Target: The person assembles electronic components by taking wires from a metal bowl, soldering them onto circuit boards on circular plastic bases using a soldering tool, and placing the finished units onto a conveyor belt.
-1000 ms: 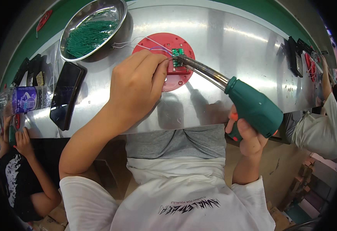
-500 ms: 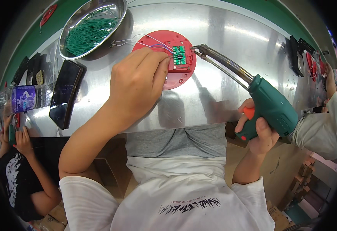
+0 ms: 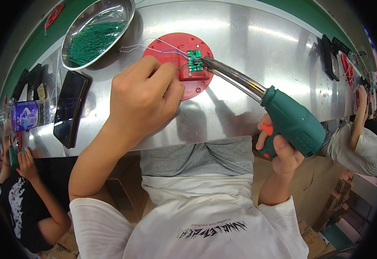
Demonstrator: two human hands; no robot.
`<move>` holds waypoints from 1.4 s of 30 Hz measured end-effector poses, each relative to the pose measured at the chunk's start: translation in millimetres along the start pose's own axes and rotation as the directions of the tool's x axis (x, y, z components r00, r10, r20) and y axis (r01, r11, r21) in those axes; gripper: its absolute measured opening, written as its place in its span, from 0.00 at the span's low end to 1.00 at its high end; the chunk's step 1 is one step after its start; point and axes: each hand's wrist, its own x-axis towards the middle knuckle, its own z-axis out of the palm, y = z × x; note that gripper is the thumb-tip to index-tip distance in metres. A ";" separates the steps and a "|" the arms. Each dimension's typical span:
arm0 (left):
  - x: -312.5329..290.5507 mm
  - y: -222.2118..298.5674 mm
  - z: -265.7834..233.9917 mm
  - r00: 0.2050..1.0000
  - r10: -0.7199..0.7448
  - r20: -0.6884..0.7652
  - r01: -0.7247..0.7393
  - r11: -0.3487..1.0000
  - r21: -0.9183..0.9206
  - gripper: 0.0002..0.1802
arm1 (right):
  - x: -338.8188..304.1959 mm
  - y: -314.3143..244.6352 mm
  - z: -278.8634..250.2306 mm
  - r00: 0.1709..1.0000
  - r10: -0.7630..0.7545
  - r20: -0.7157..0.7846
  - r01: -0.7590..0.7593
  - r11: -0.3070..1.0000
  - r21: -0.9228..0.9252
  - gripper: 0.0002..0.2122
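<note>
A round red plastic housing point(image 3: 199, 88) lies on the metal table, with a small green circuit board point(image 3: 192, 54) set in it. White and blue wires run from the board toward the left. My left hand point(image 3: 143, 95) is closed in a pinch at the housing's left side, on a thin dark green wire point(image 3: 182, 67) that leads to the board. My right hand point(image 3: 283, 149) grips a green soldering gun point(image 3: 294, 121) with an orange trigger. Its dark metal tip is over the board's right part; whether it touches cannot be made out.
A steel bowl point(image 3: 130, 17) of green wires stands at the back left. A black phone point(image 3: 71, 108) and a plastic bottle point(image 3: 26, 115) lie left. Co-workers' hands point(image 3: 26, 164) show at both sides. Black parts point(image 3: 330, 58) lie far right.
The soldering gun has moved left, bringing its tip from the housing's right edge over the board. My left hand has shifted slightly left and down, and the green wire now shows.
</note>
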 end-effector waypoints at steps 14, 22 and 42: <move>-2.0 -0.3 -1.2 0.999 0.030 0.022 -0.031 0.997 0.075 0.05 | 1.8 -1.0 6.3 0.999 -0.010 0.034 0.015 0.989 -0.148 0.19; -2.8 -0.2 3.5 1.000 0.026 -0.018 -0.024 0.996 0.083 0.07 | 8.7 1.3 -1.6 0.999 0.021 0.032 -0.020 1.000 -0.023 0.18; 3.4 6.6 -1.9 0.999 0.000 0.036 -0.003 0.996 0.084 0.04 | 42.5 10.2 -25.8 0.956 -0.142 -0.256 0.130 0.989 -0.064 0.21</move>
